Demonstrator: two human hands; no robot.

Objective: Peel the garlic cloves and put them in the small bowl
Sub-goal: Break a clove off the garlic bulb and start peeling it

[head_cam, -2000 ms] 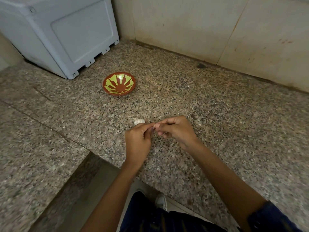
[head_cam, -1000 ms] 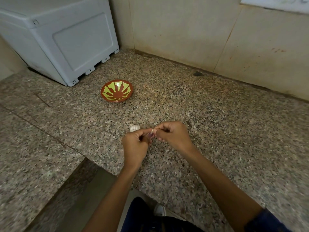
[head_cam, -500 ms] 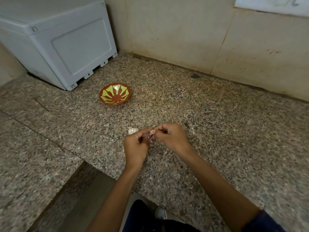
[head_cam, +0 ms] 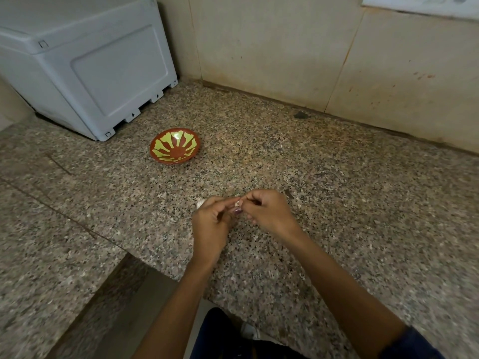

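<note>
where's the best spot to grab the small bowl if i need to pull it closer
Take the small bowl by its near rim, reaching from the front, thumb inside and fingers under the edge. It sits upright and shallow with a flared lip, looks empty, and bare counter lies between it and the hands, so probably nothing blocks that approach.

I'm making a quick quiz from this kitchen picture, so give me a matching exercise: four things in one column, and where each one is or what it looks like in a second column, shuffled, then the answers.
Column one:
1. small bowl
2. garlic clove
3. grey box
4. garlic piece

Column two:
A. pinched between the fingertips of the left hand and right hand
B. stands in the far left corner of the counter
C. red-brown with yellow-green petals, nothing in it
D. lies on the counter, partly hidden behind the left hand

Pairs: 1-C, 2-A, 3-B, 4-D
</note>
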